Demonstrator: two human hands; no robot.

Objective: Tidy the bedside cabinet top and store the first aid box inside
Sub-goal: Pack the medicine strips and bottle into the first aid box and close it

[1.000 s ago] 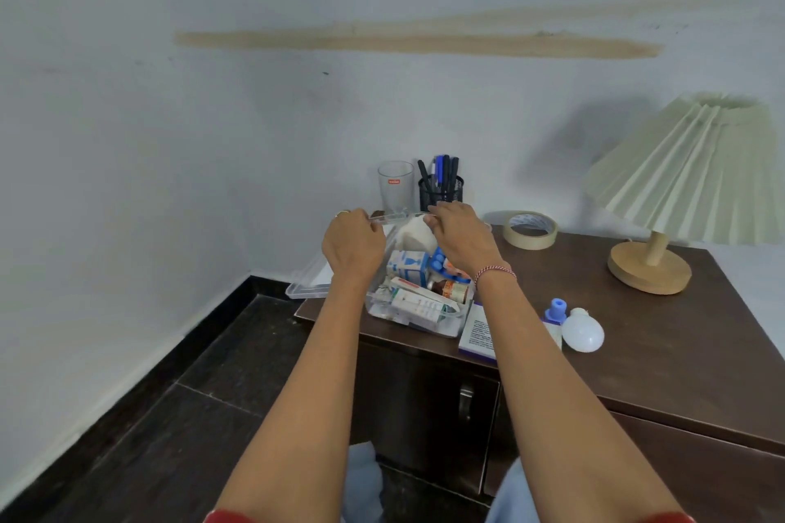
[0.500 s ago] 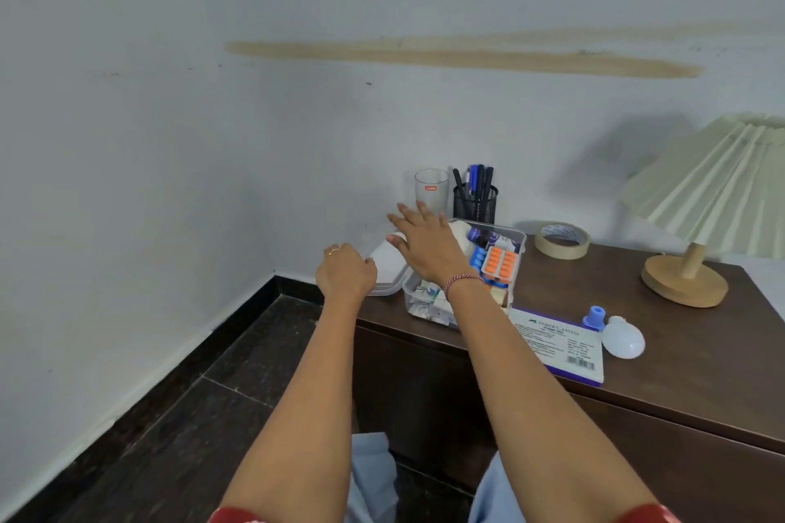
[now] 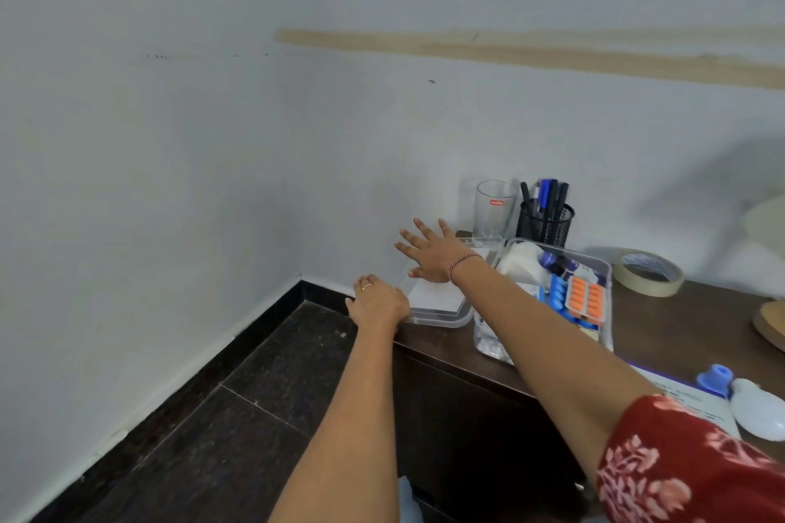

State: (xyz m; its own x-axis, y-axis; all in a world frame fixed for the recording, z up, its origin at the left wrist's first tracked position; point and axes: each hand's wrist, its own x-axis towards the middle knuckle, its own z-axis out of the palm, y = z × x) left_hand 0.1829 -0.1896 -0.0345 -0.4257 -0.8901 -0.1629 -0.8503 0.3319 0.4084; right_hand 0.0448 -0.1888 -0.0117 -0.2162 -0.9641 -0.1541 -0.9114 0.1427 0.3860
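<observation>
Reaching across the cabinet top [image 3: 662,323], your right hand [image 3: 429,253] hung with its fingers spread wide and flat above the clear lid [image 3: 437,301], holding nothing; whether the palm touched the lid, I cannot tell. Your left hand [image 3: 378,304] was curled at the lid's near left corner, fingers bent down over its edge, and it looked to be gripping that edge, though the fingertips were hidden. The lid lay on the left end of the cabinet top, just beside the first aid box [image 3: 552,297] and on its left, apparently touching its wall.

The first aid box stood open on the cabinet top, not inside the cabinet. It was a clear tub, and your right forearm crossed over its near left part. Inside it you could see a white roll at the back, dark bottles, blue pieces and an orange blister pack [image 3: 588,297] on the right.

Behind the box, against the wall, stood a drinking glass [image 3: 495,210] and, to its right, a black mesh pen holder [image 3: 546,221] with pens. Right of the box lay a roll of tape [image 3: 650,278]. Nearer you than the box, on its right, were a printed card [image 3: 688,395], a blue cap [image 3: 715,378] and a white bulb [image 3: 760,412].
</observation>
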